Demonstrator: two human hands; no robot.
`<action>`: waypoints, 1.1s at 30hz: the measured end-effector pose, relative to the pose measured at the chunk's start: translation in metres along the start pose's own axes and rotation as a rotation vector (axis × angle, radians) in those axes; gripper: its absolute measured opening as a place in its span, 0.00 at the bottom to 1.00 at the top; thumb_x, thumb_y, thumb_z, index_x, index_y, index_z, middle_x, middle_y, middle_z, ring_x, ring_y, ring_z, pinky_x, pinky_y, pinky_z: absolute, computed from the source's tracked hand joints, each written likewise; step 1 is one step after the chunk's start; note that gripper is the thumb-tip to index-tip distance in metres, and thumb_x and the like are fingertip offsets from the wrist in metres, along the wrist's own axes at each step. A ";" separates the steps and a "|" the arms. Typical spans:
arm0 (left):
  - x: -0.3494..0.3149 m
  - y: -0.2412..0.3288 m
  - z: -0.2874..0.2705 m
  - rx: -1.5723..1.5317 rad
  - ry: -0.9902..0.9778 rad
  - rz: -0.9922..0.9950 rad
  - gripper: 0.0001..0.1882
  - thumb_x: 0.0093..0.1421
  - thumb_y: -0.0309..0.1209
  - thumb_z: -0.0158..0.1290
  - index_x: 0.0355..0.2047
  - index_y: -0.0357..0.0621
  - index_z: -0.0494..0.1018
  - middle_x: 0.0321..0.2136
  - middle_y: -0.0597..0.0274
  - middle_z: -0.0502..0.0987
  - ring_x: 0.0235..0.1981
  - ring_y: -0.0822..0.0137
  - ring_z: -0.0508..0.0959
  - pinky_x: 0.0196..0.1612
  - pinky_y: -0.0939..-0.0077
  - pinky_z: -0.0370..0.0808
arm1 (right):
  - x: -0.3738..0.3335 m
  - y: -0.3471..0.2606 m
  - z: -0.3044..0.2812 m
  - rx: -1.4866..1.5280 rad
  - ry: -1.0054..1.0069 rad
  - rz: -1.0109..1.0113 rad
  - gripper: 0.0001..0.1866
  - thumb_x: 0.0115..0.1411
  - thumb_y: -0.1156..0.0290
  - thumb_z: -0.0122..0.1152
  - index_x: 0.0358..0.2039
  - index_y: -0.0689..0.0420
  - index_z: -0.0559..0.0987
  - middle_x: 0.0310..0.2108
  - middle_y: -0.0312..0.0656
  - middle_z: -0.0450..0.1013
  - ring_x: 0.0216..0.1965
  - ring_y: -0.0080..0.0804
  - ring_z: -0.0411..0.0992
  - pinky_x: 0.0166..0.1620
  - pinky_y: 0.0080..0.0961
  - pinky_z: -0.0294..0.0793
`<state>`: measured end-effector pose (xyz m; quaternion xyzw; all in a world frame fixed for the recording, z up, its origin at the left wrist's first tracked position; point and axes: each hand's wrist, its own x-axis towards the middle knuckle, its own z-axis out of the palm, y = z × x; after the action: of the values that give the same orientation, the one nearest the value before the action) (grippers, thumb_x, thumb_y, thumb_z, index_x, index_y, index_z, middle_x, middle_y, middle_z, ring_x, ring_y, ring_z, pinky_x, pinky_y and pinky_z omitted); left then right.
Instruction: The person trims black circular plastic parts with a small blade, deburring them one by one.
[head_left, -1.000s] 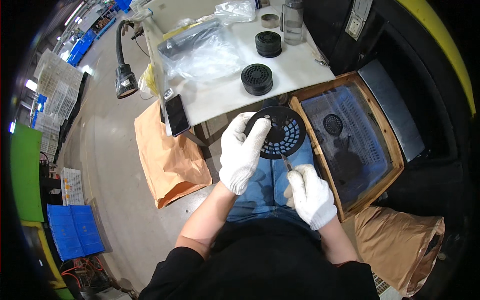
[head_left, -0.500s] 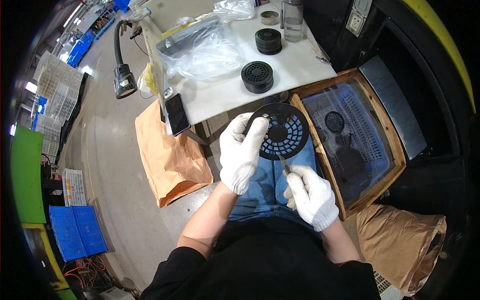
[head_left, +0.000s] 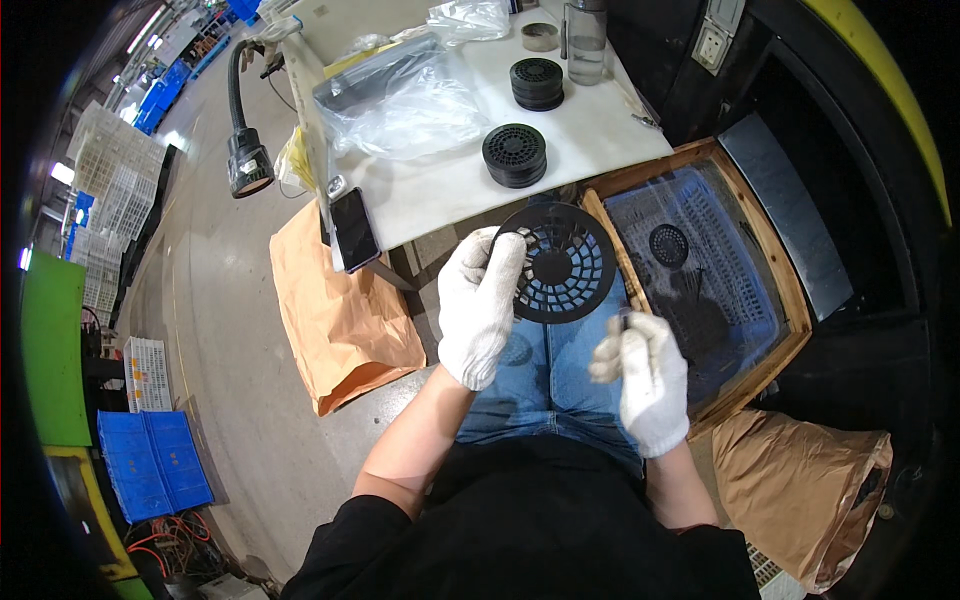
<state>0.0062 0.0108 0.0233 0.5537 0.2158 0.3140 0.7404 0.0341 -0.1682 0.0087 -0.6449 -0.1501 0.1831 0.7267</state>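
Black plastic grille disc [head_left: 560,265] sits above the lap, held up at its left rim by the left hand [head_left: 480,305]. White knit glove on that hand, fingers curled over the rim and closed on it, thumb side hidden behind the disc. Disc is round, with a solid hub and rings of open slots, tilted face-up toward the camera.

Right hand [head_left: 645,375], also gloved, is just below and right of the disc, not touching it. Fingers pinched narrow on a small dark tool [head_left: 624,320] whose tip pokes up out of the fist toward the disc's lower right edge. Can't tell what kind of tool; too little shows.

Around:
- White table [head_left: 600,140] ahead, with 2 stacks of similar black discs [head_left: 515,155], clear plastic bags [head_left: 400,95], a clear jar [head_left: 585,40] and a tape roll [head_left: 541,36].
- Phone [head_left: 354,228] at the near left table edge.
- Black gooseneck lamp [head_left: 245,165] off the table's left side.
- Wooden-framed bin [head_left: 760,260] to the right, holding a blue crate with 1 more disc [head_left: 668,244] and loose black bits.
- Brown paper bag [head_left: 340,310] on the floor left of the knees, another [head_left: 800,490] lower right.
- Blue crates [head_left: 155,465] and white crates [head_left: 115,185] on the floor far left.
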 end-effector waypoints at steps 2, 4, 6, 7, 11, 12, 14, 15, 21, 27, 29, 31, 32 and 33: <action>0.000 0.000 -0.001 -0.001 -0.005 -0.019 0.07 0.63 0.29 0.50 0.37 0.39 0.74 0.28 0.72 0.75 0.26 0.84 0.69 0.31 0.90 0.66 | 0.005 -0.009 -0.009 -0.046 0.023 0.057 0.12 0.67 0.69 0.45 0.44 0.63 0.71 0.27 0.35 0.71 0.24 0.14 0.68 0.27 0.12 0.69; 0.000 -0.002 -0.004 -0.008 -0.079 -0.082 0.07 0.63 0.30 0.50 0.37 0.39 0.74 0.27 0.73 0.74 0.27 0.85 0.69 0.31 0.89 0.66 | 0.012 -0.015 -0.018 -0.023 0.008 0.079 0.12 0.67 0.69 0.43 0.44 0.61 0.71 0.27 0.33 0.69 0.23 0.11 0.65 0.26 0.10 0.66; 0.000 -0.005 -0.010 0.317 -0.322 -0.092 0.09 0.61 0.31 0.51 0.36 0.37 0.73 0.27 0.68 0.75 0.29 0.77 0.72 0.34 0.82 0.70 | 0.015 -0.016 -0.021 -0.029 0.052 0.031 0.13 0.63 0.63 0.54 0.39 0.61 0.74 0.25 0.35 0.71 0.22 0.14 0.66 0.24 0.14 0.66; -0.004 -0.005 -0.010 0.406 -0.466 -0.135 0.08 0.62 0.29 0.50 0.37 0.38 0.73 0.29 0.68 0.75 0.31 0.78 0.72 0.37 0.82 0.70 | 0.016 -0.018 -0.019 -0.290 0.021 -0.132 0.16 0.58 0.59 0.60 0.36 0.61 0.75 0.23 0.37 0.71 0.22 0.18 0.69 0.25 0.17 0.68; -0.023 -0.007 0.006 0.400 -0.619 -0.070 0.09 0.62 0.29 0.48 0.39 0.36 0.72 0.34 0.61 0.76 0.36 0.74 0.74 0.43 0.79 0.71 | 0.018 -0.019 -0.004 -0.822 -0.153 -0.315 0.20 0.47 0.55 0.70 0.28 0.59 0.77 0.16 0.46 0.71 0.16 0.40 0.73 0.21 0.29 0.70; -0.026 -0.010 0.009 0.349 -0.596 -0.120 0.10 0.64 0.29 0.47 0.40 0.36 0.72 0.36 0.59 0.76 0.39 0.74 0.74 0.45 0.78 0.71 | 0.018 -0.008 -0.002 -0.691 -0.126 -0.354 0.18 0.48 0.57 0.69 0.28 0.59 0.76 0.15 0.46 0.71 0.16 0.41 0.72 0.20 0.29 0.69; -0.025 -0.009 0.012 0.391 -0.686 -0.105 0.12 0.65 0.30 0.44 0.41 0.35 0.72 0.38 0.60 0.76 0.40 0.74 0.74 0.46 0.78 0.70 | 0.015 0.001 -0.002 -0.391 -0.153 -0.240 0.11 0.55 0.64 0.63 0.28 0.60 0.76 0.17 0.48 0.71 0.19 0.41 0.73 0.23 0.29 0.69; -0.027 -0.008 0.013 0.239 -0.677 -0.165 0.14 0.66 0.33 0.42 0.41 0.35 0.72 0.38 0.60 0.76 0.40 0.74 0.73 0.46 0.78 0.69 | 0.012 0.008 -0.001 -0.276 -0.166 -0.243 0.10 0.57 0.65 0.60 0.28 0.59 0.76 0.19 0.45 0.71 0.20 0.36 0.72 0.24 0.27 0.69; -0.046 -0.038 0.023 -0.095 -0.139 -0.127 0.15 0.66 0.30 0.40 0.46 0.34 0.72 0.42 0.60 0.76 0.43 0.72 0.73 0.50 0.79 0.67 | 0.015 0.013 0.014 0.100 0.000 -0.078 0.11 0.62 0.66 0.53 0.28 0.60 0.74 0.21 0.37 0.71 0.23 0.23 0.69 0.27 0.22 0.68; -0.032 -0.039 -0.001 0.076 -0.593 -0.244 0.17 0.67 0.32 0.42 0.48 0.31 0.71 0.44 0.60 0.76 0.43 0.75 0.72 0.50 0.79 0.68 | 0.029 0.019 -0.007 -0.126 -0.343 0.110 0.15 0.64 0.63 0.48 0.39 0.62 0.75 0.26 0.44 0.75 0.26 0.33 0.75 0.30 0.27 0.74; -0.041 -0.015 0.019 -0.115 -0.558 -0.282 0.18 0.68 0.33 0.41 0.48 0.31 0.71 0.44 0.60 0.75 0.44 0.75 0.72 0.50 0.80 0.68 | 0.014 0.025 0.003 0.611 -0.157 0.357 0.14 0.65 0.64 0.46 0.39 0.60 0.75 0.33 0.38 0.75 0.29 0.23 0.73 0.33 0.22 0.75; -0.042 -0.019 0.023 -0.093 -0.344 -0.145 0.18 0.68 0.33 0.41 0.49 0.31 0.70 0.46 0.58 0.74 0.46 0.73 0.72 0.52 0.78 0.67 | 0.013 0.021 0.011 0.708 -0.086 0.282 0.13 0.65 0.63 0.46 0.34 0.59 0.74 0.28 0.38 0.74 0.28 0.25 0.73 0.32 0.23 0.74; -0.041 -0.027 0.022 -0.085 -0.249 -0.090 0.18 0.68 0.32 0.41 0.49 0.31 0.69 0.46 0.57 0.74 0.47 0.72 0.71 0.53 0.77 0.66 | 0.014 0.015 0.011 0.580 -0.055 0.176 0.13 0.65 0.63 0.46 0.32 0.59 0.74 0.27 0.38 0.73 0.28 0.26 0.74 0.31 0.24 0.74; -0.038 -0.037 0.026 -0.018 -0.091 -0.045 0.17 0.67 0.30 0.41 0.49 0.31 0.70 0.48 0.55 0.74 0.49 0.71 0.71 0.55 0.76 0.65 | 0.027 0.025 0.012 -0.103 0.132 -0.194 0.14 0.64 0.63 0.48 0.29 0.60 0.74 0.26 0.40 0.74 0.24 0.30 0.73 0.28 0.28 0.73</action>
<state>0.0053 -0.0405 -0.0055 0.5557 0.1914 0.2738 0.7613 0.0509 -0.1422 -0.0152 -0.6742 -0.1728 0.0610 0.7154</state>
